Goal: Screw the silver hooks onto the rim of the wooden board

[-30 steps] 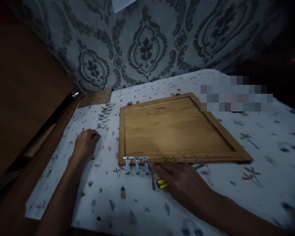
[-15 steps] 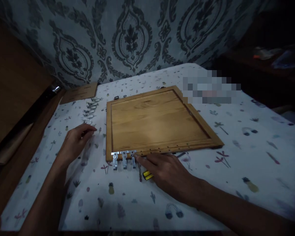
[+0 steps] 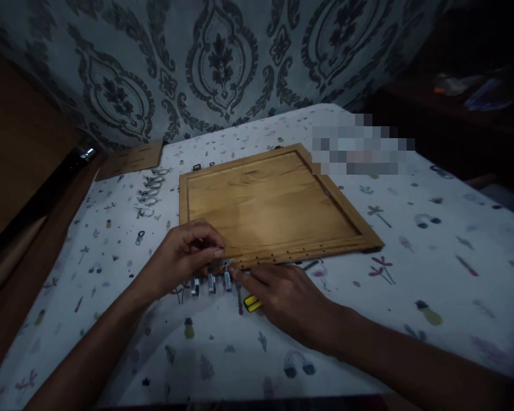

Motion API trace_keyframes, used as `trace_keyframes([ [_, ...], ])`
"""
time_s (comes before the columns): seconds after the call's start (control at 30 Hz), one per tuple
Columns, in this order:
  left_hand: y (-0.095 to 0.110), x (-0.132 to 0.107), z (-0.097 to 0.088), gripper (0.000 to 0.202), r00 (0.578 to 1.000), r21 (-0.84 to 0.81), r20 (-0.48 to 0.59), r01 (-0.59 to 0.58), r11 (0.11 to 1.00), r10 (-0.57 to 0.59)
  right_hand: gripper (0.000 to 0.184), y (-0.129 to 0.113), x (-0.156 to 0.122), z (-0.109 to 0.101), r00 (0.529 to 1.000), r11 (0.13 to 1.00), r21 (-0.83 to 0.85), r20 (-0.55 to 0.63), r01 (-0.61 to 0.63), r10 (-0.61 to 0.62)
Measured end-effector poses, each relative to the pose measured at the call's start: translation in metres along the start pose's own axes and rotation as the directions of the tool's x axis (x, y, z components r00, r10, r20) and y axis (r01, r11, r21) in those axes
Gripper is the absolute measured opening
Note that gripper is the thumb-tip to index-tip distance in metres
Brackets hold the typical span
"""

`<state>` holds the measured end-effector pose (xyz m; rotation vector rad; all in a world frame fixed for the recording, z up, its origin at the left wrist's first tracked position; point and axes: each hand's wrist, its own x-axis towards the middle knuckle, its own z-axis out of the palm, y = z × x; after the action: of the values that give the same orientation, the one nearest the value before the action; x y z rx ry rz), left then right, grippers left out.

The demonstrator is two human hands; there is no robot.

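A square wooden board (image 3: pixel 274 205) with a raised frame lies flat on the patterned tablecloth (image 3: pixel 411 274). Three metal hooks (image 3: pixel 209 282) hang off its near edge at the left corner. My left hand (image 3: pixel 182 254) hovers over that corner, fingers curled into a pinch just above the hooks; whatever is in the pinch is too small to make out. My right hand (image 3: pixel 282 294) lies flat beside the hooks, with its index fingertip at the rightmost hook. It partly covers a yellow-handled tool (image 3: pixel 251 302).
A row of several loose metal hooks (image 3: pixel 149 191) lies left of the board, with a small dark ring (image 3: pixel 140 235) nearer me. A brown card piece (image 3: pixel 131 160) sits at the back left. Dark wooden furniture (image 3: pixel 17 171) borders the left side, patterned wallpaper behind.
My left hand has moved right from the tablecloth near the loose hooks to the board's near-left corner, closing into a pinch. My right hand has stayed by the fitted hooks.
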<state>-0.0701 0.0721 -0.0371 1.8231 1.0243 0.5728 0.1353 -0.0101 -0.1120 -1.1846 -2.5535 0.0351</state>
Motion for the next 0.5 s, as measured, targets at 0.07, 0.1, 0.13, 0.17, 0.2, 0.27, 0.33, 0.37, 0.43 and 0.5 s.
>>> trace_keyframes([
  [0.07, -0.005, 0.001, 0.004, 0.019, 0.998, -0.038, 0.057, 0.034, 0.999, -0.031, 0.048, 0.000, 0.001, -0.002, 1.000, 1.000, 0.004, 0.001, -0.001, 0.001],
  [0.1, -0.008, 0.001, 0.005, 0.020, 0.994, -0.064, 0.095, 0.068, 0.996, -0.062, 0.049, 0.000, 0.001, -0.002, 1.000, 1.000, 0.003, 0.002, -0.001, 0.001],
  [0.13, -0.011, 0.001, 0.006, 0.021, 0.986, -0.083, 0.134, 0.106, 0.991, -0.094, 0.049, 0.000, 0.001, -0.003, 1.000, 1.000, 0.001, 0.002, -0.003, 0.003],
  [0.17, -0.014, 0.001, 0.006, 0.021, 0.980, -0.088, 0.164, 0.132, 0.987, -0.116, 0.049, 0.000, 0.001, -0.003, 1.000, 1.000, -0.001, 0.001, -0.001, 0.001],
  [0.2, -0.016, 0.000, 0.005, 0.021, 0.975, -0.079, 0.182, 0.144, 0.986, -0.127, 0.048, 0.000, 0.001, -0.002, 1.000, 1.000, -0.001, -0.001, 0.002, -0.002],
  [0.27, -0.020, -0.001, 0.005, 0.019, 0.972, -0.043, 0.197, 0.141, 0.989, -0.130, 0.047, 0.000, 0.001, -0.001, 1.000, 1.000, -0.002, 0.000, 0.005, -0.005],
  [0.33, -0.022, -0.002, 0.004, 0.015, 0.975, -0.008, 0.189, 0.117, 0.993, -0.113, 0.045, 0.000, 0.000, 0.001, 1.000, 1.000, -0.003, -0.003, 0.008, -0.008],
  [0.37, -0.023, -0.002, 0.004, 0.013, 0.979, 0.008, 0.182, 0.096, 0.995, -0.096, 0.044, 0.001, -0.001, 0.001, 1.000, 1.000, -0.007, -0.007, 0.011, -0.011],
  [0.43, -0.023, -0.002, 0.004, 0.010, 0.984, 0.027, 0.167, 0.051, 0.998, -0.055, 0.044, 0.001, -0.001, 0.002, 1.000, 1.000, -0.020, -0.016, 0.012, -0.013],
  [0.5, -0.023, -0.001, 0.004, 0.009, 0.987, 0.034, 0.161, 0.023, 0.999, -0.028, 0.045, 0.001, -0.002, 0.002, 1.000, 0.999, -0.029, -0.028, 0.013, -0.014],
])
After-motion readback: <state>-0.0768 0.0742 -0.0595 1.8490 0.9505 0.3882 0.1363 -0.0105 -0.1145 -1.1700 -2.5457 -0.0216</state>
